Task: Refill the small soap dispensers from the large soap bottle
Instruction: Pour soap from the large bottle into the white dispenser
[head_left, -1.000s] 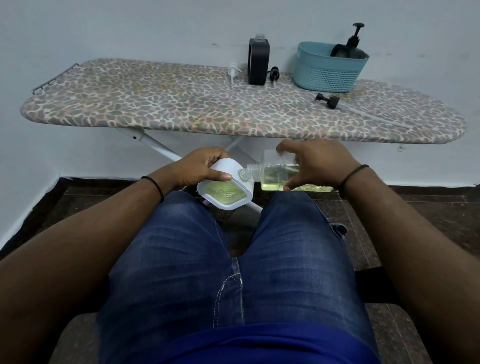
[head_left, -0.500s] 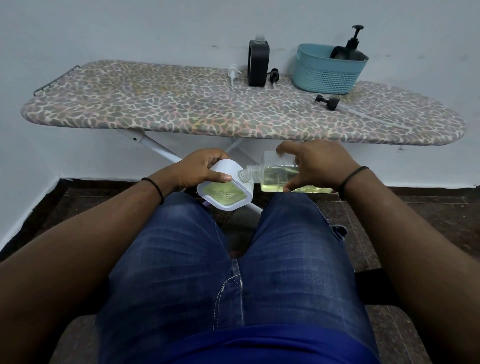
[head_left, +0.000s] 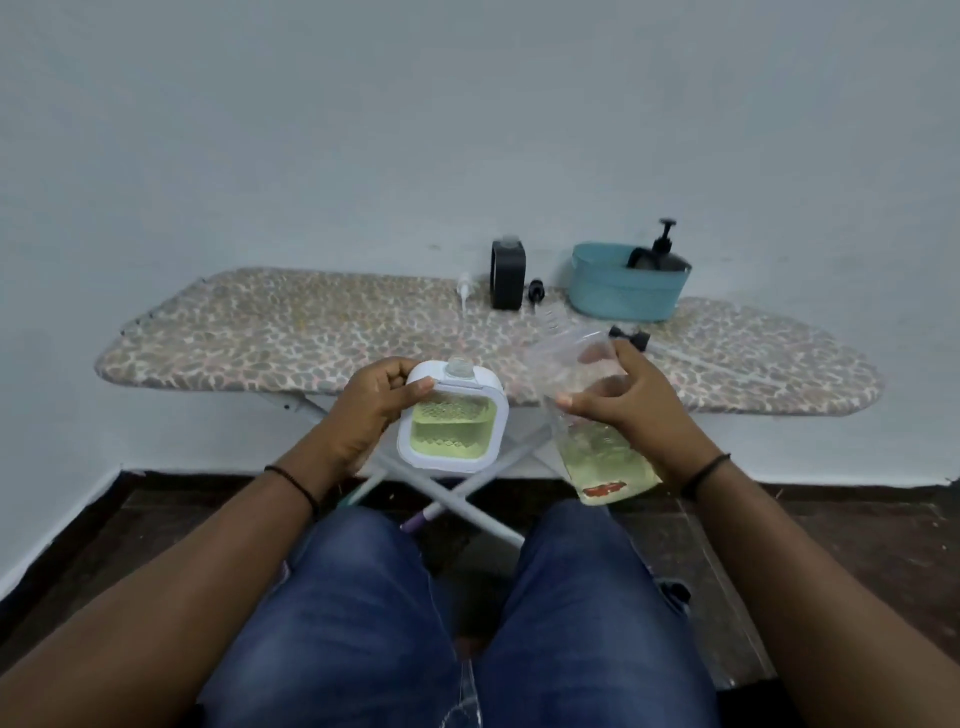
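My left hand (head_left: 363, 410) grips a small white square dispenser (head_left: 451, 421) by its left side, upright, its open neck on top and yellow-green soap filling most of its clear window. My right hand (head_left: 623, 410) holds the large clear soap bottle (head_left: 597, 441) roughly upright, neck pointing up and away, with yellow-green soap pooled in its lower part. The two containers are apart, held above my knees in front of the ironing board (head_left: 291, 343).
On the board stand a black dispenser (head_left: 508, 280), a clear pump head (head_left: 464, 291), a black pump head (head_left: 536, 292), another black pump with tube (head_left: 631, 336) and a teal basket (head_left: 623, 291) holding a dark pump bottle (head_left: 660, 254). White wall behind, dark floor below.
The large bottle was tipped sideways with its neck at the white dispenser; both are now turned upright, lifted and separated. The view has tilted up.
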